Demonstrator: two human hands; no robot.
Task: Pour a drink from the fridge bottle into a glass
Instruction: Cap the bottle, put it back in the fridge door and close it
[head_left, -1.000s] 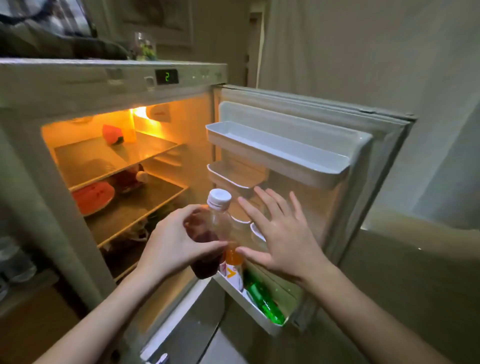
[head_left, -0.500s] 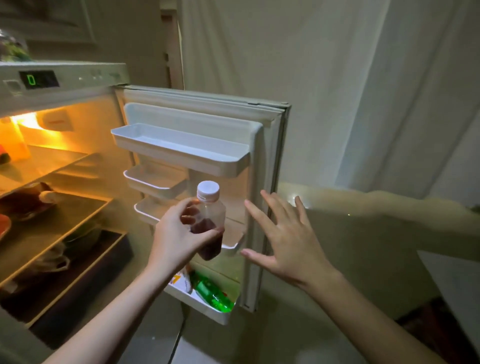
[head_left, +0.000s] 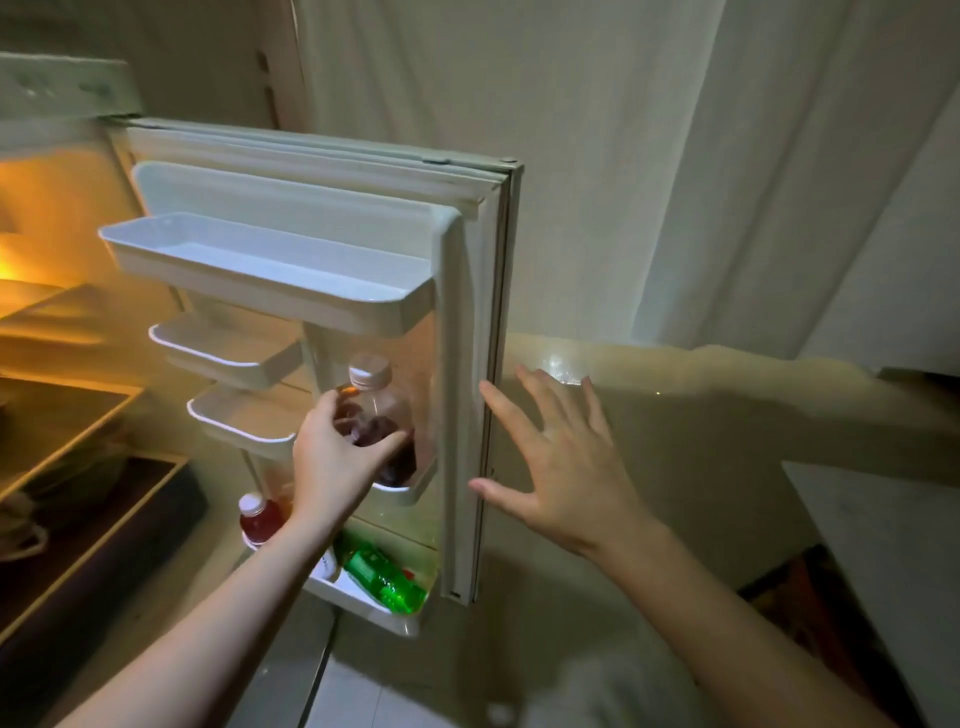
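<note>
A small clear bottle (head_left: 387, 415) with a white cap and dark red drink in its lower half is held upright in front of the open fridge door (head_left: 467, 364). My left hand (head_left: 337, 462) is wrapped around its body. My right hand (head_left: 563, 457) is spread open with nothing in it, just right of the door's outer edge; whether it touches the edge I cannot tell. No glass is in view.
The door carries white shelves (head_left: 270, 270); the lowest one holds a green bottle (head_left: 387, 577) lying down and a red-filled bottle (head_left: 258, 519). The lit fridge interior (head_left: 62, 405) is at left. A pale wall and curtain stand behind, with a ledge (head_left: 701, 374) at right.
The view has swung right and the fridge interior slid to the left edge. My left hand carried the bottle rightwards with it, and my right hand has gone past the door's edge.
</note>
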